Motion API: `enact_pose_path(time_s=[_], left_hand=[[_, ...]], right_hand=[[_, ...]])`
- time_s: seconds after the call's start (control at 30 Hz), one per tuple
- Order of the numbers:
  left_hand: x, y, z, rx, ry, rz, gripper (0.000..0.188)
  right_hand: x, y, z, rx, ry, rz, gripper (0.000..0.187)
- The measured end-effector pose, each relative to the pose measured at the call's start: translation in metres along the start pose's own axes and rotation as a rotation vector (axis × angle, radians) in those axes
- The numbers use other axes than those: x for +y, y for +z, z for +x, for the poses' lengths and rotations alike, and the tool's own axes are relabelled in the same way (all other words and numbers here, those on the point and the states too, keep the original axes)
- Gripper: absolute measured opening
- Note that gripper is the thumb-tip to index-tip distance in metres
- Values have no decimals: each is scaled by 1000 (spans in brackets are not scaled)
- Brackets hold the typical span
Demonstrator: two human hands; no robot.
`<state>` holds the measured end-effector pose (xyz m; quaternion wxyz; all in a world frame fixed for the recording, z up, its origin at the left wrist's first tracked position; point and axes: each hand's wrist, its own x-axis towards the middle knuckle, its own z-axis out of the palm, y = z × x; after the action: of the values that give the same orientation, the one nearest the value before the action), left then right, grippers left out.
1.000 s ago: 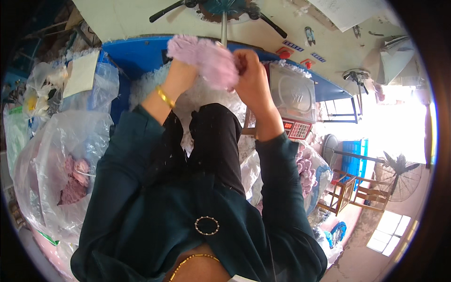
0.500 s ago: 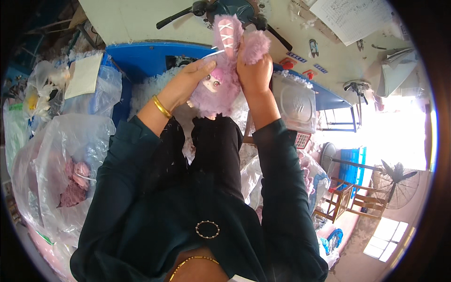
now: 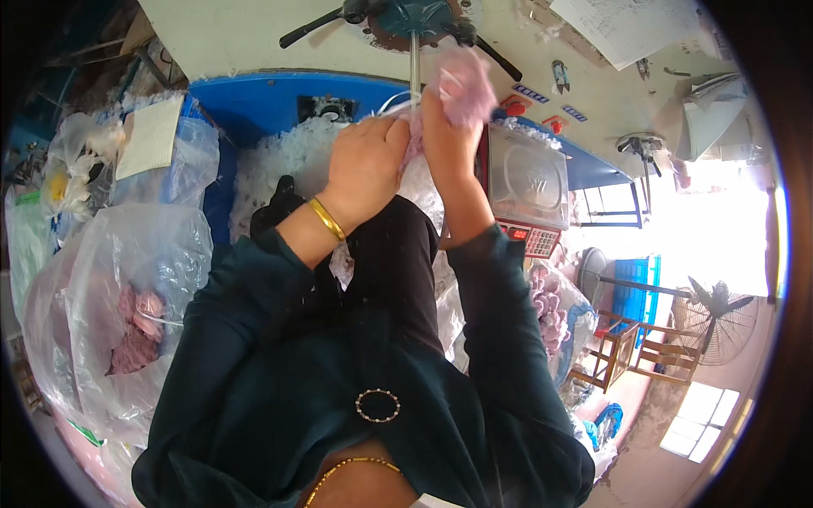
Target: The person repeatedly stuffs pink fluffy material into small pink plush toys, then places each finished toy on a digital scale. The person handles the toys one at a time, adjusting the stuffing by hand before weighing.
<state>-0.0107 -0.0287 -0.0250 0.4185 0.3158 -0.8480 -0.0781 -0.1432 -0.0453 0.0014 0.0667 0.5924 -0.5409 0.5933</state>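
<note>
A fluffy lilac-pink plush doll [image 3: 465, 87] is between my two hands, above my knees. My right hand [image 3: 450, 151] is closed round its upper part, where furry ears stick out past the fingers, smeared by motion. Fingers curled, my left hand [image 3: 362, 161] grips the plush from the other side, back of the hand up. The doll's face and most of its body are hidden behind the hands. A thin metal tube [image 3: 414, 63] runs from a dark green machine [image 3: 412, 15] down to the plush between my hands; whether it enters the plush is hidden.
White fluffy stuffing [image 3: 292, 157] fills a blue bin [image 3: 246, 95] under the tabletop. A scale with a clear tray [image 3: 529, 178] stands at my right. Plastic bags [image 3: 80, 296] with pink plush pieces lie left and right. Pliers [image 3: 561, 76] and papers [image 3: 631, 25] lie on the table.
The doll has turned, so its face no longer shows. My left hand has rolled over and moved right and down; my right hand has shifted slightly. The metal tube now shows.
</note>
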Motion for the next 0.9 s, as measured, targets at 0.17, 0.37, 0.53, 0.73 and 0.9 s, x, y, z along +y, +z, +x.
enact_pose_path(time_s=[0.17,0.37,0.53,0.73,0.9], left_hand=[[10,-14,20,106,-172,-100,41],[17,-14,-6,93,-279,-228,42],[6,-17,-18,94,-158,-242,34],[4,-23,-16,61,-723,-1337,31],[4,-10,-31,8,-847,-1362,33]], right_hand=[[44,36,45,-36,494,-115,32],[15,11,9,-80,359,-180,28],[-13,-14,-9,-218,488,131,27],[19,-75,-34,-650,1002,859,45],[-1,-66,-59,-762,1094,1216,44]])
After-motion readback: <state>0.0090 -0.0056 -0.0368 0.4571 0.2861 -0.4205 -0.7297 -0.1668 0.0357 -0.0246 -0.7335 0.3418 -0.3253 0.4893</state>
